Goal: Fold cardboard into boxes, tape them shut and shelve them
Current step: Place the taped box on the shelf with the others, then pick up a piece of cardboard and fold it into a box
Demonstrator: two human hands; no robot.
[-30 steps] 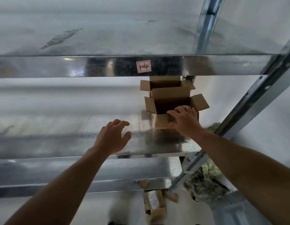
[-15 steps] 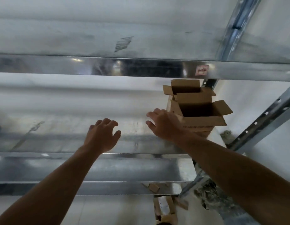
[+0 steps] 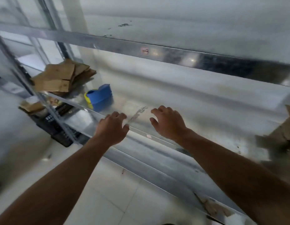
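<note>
A stack of flat brown cardboard (image 3: 63,77) lies at the left end of the metal shelf (image 3: 197,111). Beside it stands a blue tape dispenser (image 3: 99,96) with a yellow part. My left hand (image 3: 111,127) hovers over the shelf's front edge, fingers loosely curled, holding nothing. My right hand (image 3: 167,123) hangs a little further in above the shelf, also empty with relaxed fingers. Part of a folded cardboard box (image 3: 285,132) shows blurred at the right edge of the view.
An upper metal shelf (image 3: 189,38) runs overhead. A lower shelf (image 3: 157,164) sits below the hands. A black crate (image 3: 58,125) with items stands on the pale tiled floor (image 3: 116,192) at the left, behind a shelf upright (image 3: 24,75).
The view has swung left: the open boxes have slid to the right edge, and the flat cardboard and tape dispenser have come into sight. My right hand has left the box and hangs empty.
</note>
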